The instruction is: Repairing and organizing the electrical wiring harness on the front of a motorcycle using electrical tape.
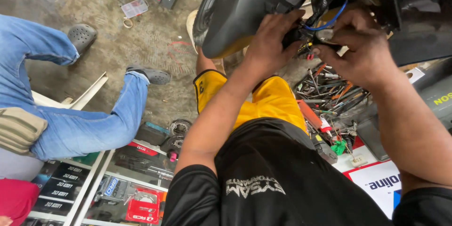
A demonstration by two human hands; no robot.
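Note:
My left hand (270,42) and my right hand (355,47) are both up at a bundle of wires (313,35) under the black front body of a scooter (235,14). The left fingers pinch a dark connector in the bundle. A small dark part beside a blue wire (332,20) is gripped in the fingers of the right. Red and yellow wire ends show between the two hands. Part of the bundle is hidden behind my fingers.
A pile of several hand tools (329,94) lies below my right hand. Another person in blue jeans (80,122) and grey clogs sits at the left on a white chair. A glass shelf (127,179) of boxed parts stands at bottom left. A small plastic box (134,7) lies on the concrete floor.

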